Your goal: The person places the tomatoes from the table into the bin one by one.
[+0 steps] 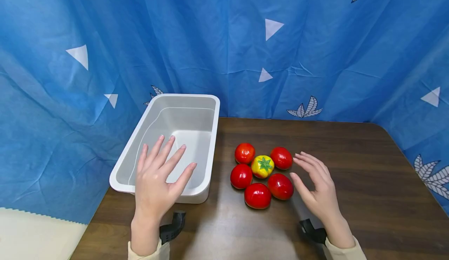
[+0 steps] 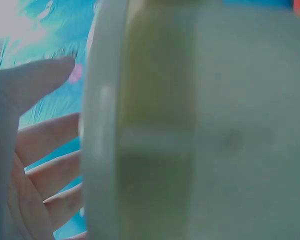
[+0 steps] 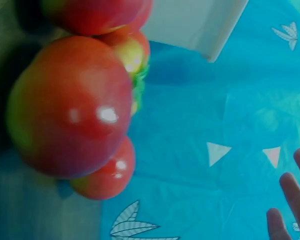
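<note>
My left hand (image 1: 158, 180), fingers spread, hovers over the near left part of a light grey plastic bin (image 1: 213, 135). In the left wrist view the bin's wall (image 2: 255, 75) fills most of the picture, with the thumb (image 2: 37, 80) beside it. Several shiny red tomato-like fruits (image 1: 257, 196) ring a yellow one (image 1: 257, 170) with a green star-shaped top. To their right is my right hand (image 1: 317, 186), fingers slightly bent and holding nothing. Its fingertips are near the right-hand red fruits. A red fruit (image 3: 70, 105) looms large in the right wrist view.
All of this stands on a dark brown wooden table (image 1: 368, 182). A blue curtain (image 1: 245, 49) with white triangles and leaf prints hangs behind and at both sides. Black wrist mounts (image 1: 172, 227) stick out from both wrists.
</note>
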The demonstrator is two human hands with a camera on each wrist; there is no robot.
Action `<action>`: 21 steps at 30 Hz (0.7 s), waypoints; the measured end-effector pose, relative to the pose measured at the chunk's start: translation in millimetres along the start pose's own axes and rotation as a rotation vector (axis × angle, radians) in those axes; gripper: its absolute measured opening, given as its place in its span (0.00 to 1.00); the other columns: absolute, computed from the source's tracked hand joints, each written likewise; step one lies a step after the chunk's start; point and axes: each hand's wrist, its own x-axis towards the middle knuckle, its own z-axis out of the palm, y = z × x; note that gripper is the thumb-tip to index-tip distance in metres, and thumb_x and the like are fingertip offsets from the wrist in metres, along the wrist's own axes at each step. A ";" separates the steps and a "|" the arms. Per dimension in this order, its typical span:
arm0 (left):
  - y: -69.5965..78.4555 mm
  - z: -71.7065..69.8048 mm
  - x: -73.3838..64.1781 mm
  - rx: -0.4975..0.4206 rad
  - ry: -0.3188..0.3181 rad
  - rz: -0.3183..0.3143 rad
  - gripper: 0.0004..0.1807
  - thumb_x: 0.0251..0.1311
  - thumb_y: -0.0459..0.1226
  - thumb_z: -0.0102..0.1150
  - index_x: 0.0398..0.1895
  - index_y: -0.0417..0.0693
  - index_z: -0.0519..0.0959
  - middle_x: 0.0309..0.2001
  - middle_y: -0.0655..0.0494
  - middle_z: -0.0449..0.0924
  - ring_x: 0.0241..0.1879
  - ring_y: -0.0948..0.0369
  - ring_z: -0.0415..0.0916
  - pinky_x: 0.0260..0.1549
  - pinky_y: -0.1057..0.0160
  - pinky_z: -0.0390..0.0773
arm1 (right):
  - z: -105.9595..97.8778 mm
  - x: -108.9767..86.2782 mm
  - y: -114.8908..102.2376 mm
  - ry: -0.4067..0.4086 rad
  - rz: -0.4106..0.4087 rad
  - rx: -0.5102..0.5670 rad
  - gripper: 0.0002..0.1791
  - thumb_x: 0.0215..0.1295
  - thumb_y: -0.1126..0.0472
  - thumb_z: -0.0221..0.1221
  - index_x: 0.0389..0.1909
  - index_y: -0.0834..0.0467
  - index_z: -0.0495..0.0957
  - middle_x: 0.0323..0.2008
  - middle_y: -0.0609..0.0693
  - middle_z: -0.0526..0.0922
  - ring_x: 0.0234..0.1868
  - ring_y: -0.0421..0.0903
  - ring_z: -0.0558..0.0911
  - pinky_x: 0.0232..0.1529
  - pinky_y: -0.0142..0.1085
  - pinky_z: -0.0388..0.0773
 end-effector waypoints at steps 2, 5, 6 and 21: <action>-5.5 -5.8 -1.9 0.003 0.011 -0.020 0.27 0.57 0.58 0.55 0.44 0.45 0.85 0.52 0.43 0.78 0.59 0.46 0.69 0.62 0.40 0.53 | 0.1 -3.4 3.6 0.012 -0.002 0.011 0.25 0.61 0.46 0.60 0.49 0.62 0.79 0.53 0.58 0.78 0.57 0.52 0.72 0.64 0.33 0.59; -14.6 -14.8 -5.7 0.015 0.001 -0.059 0.29 0.56 0.59 0.56 0.44 0.44 0.84 0.53 0.42 0.77 0.59 0.45 0.68 0.63 0.39 0.50 | 0.0 -8.4 7.5 0.021 -0.001 0.022 0.25 0.62 0.44 0.58 0.48 0.63 0.80 0.52 0.59 0.78 0.57 0.52 0.72 0.63 0.33 0.59; -17.9 -17.5 -7.2 0.016 -0.002 -0.078 0.29 0.54 0.59 0.58 0.43 0.44 0.85 0.53 0.42 0.77 0.60 0.45 0.67 0.63 0.38 0.48 | -0.1 -9.9 8.5 0.021 0.001 0.026 0.25 0.62 0.46 0.59 0.47 0.62 0.80 0.52 0.58 0.78 0.57 0.52 0.72 0.63 0.33 0.60; -68.2 -46.3 -38.8 -0.070 0.013 -0.326 0.28 0.28 0.37 0.79 0.42 0.43 0.85 0.59 0.44 0.72 0.66 0.48 0.58 0.65 0.40 0.36 | 2.4 -34.1 20.6 -0.053 0.101 0.012 0.25 0.47 0.68 0.69 0.50 0.58 0.79 0.53 0.54 0.78 0.58 0.46 0.71 0.61 0.27 0.59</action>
